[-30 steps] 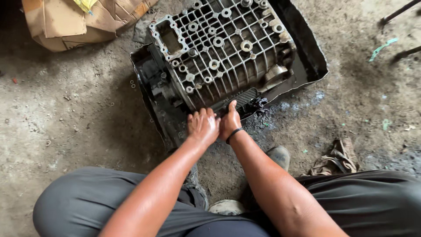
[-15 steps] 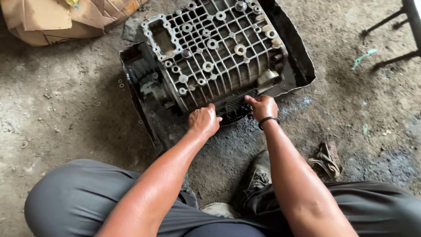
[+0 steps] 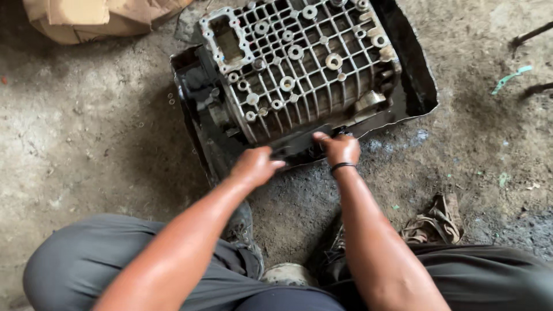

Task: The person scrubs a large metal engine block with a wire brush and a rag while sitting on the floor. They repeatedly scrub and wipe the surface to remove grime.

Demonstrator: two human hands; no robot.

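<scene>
A ribbed grey metal gearbox casing [image 3: 294, 63] lies in a black oily tray [image 3: 412, 80] on the concrete floor. My left hand [image 3: 253, 166] rests at the tray's near edge, fingers curled toward a dark flat part [image 3: 294, 145] under the casing's near side. My right hand [image 3: 340, 148], with a black band on its wrist, pinches the same dark part at its right end. My grey-trousered knees fill the bottom of the view.
Crumpled brown cardboard [image 3: 92, 17] lies at the top left. A dirty rag [image 3: 435, 222] sits by my right knee. Dark oil stains [image 3: 322, 190] spread on the floor before the tray. A thin metal leg [image 3: 530, 34] shows at the top right.
My hands, together at the tray's near edge a second ago, have moved apart. The right hand went right and now pinches the dark part; the left has drawn slightly back.
</scene>
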